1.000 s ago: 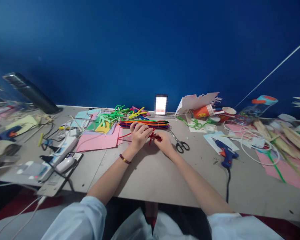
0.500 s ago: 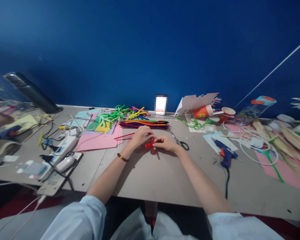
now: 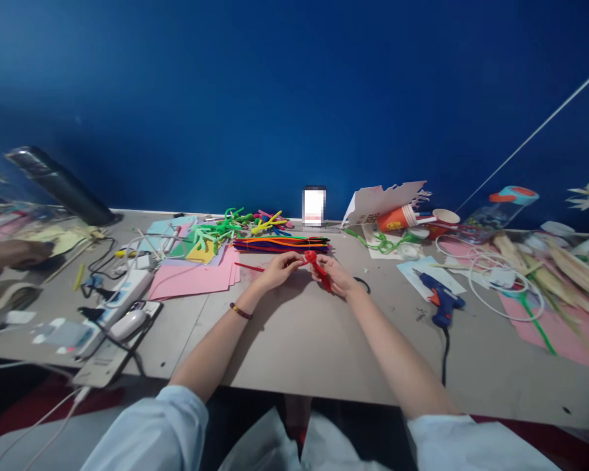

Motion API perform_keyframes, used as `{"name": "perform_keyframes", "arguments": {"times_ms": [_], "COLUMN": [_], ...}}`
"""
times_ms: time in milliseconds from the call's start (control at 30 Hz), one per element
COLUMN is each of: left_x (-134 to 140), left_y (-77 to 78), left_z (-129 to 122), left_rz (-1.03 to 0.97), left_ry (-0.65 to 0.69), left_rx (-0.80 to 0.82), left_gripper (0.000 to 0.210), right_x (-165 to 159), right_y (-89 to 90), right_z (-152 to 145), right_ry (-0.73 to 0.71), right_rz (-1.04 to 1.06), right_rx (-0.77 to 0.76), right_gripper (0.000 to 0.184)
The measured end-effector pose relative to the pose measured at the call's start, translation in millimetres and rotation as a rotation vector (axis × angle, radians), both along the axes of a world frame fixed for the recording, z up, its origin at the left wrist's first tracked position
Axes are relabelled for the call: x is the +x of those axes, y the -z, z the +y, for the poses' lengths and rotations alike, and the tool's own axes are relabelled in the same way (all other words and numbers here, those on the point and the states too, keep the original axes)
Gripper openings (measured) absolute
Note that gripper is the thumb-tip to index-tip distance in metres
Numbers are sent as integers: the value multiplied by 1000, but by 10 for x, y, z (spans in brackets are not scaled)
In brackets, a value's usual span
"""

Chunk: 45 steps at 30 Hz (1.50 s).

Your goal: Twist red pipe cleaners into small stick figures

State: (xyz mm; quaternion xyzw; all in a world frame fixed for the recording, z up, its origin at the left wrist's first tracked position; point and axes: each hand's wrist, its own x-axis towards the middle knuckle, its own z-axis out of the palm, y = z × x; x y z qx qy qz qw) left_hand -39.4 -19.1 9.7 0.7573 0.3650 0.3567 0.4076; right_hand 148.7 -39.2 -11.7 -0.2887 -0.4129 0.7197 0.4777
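A twisted red pipe cleaner shape [image 3: 319, 265], with a rounded lump at its top, is held above the table in front of me. My right hand [image 3: 338, 277] is closed around its right side. The fingertips of my left hand [image 3: 281, 271] pinch a red pipe cleaner at the shape's left edge. Left of that hand a straight red pipe cleaner end [image 3: 248, 267] sticks out; my fingers hide whether it joins the shape. Just beyond both hands lies a bundle of coloured pipe cleaners [image 3: 279, 244]. A black scissors handle [image 3: 362, 284] shows beside my right wrist.
Pink paper [image 3: 191, 278], a power strip [image 3: 127, 294] and a phone with a mouse [image 3: 129, 324] lie left. Green bent pipe cleaners [image 3: 211, 235] are at the back. A blue glue gun [image 3: 440, 297] and paper cups [image 3: 395, 219] lie right. Another person's hand [image 3: 22, 254] is far left.
The red shape has moved right and turned, and its rounded lump now sits at the top. My right hand has turned and covers more of the scissors. The other person's hand reaches further in.
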Motion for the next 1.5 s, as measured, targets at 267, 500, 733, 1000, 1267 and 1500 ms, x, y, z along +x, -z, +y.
{"name": "perform_keyframes", "arguments": {"times_ms": [267, 500, 733, 1000, 1267, 1500], "left_x": [125, 183, 183, 210, 232, 198], "left_y": [22, 80, 185, 58, 100, 63], "left_z": [-134, -175, -94, -176, -255, -283], "left_rz": [52, 129, -44, -44, 292, 408], "left_ry": [-159, -200, -148, -42, -140, -243], "left_rx": [84, 43, -37, -109, 300, 832], "left_gripper": [38, 36, 34, 39, 26, 28], "right_x": [-63, -184, -228, -241, -191, -104], "right_y": [110, 152, 202, 142, 147, 137], "right_z": [106, 105, 114, 74, 28, 43], "right_ry": [231, 341, 485, 652, 841, 703], "right_rz": [72, -60, -274, -475, -653, -835], "right_rx": [-93, -59, 49, 209, 217, 395], "right_gripper": [40, 45, 43, 32, 25, 17]}}
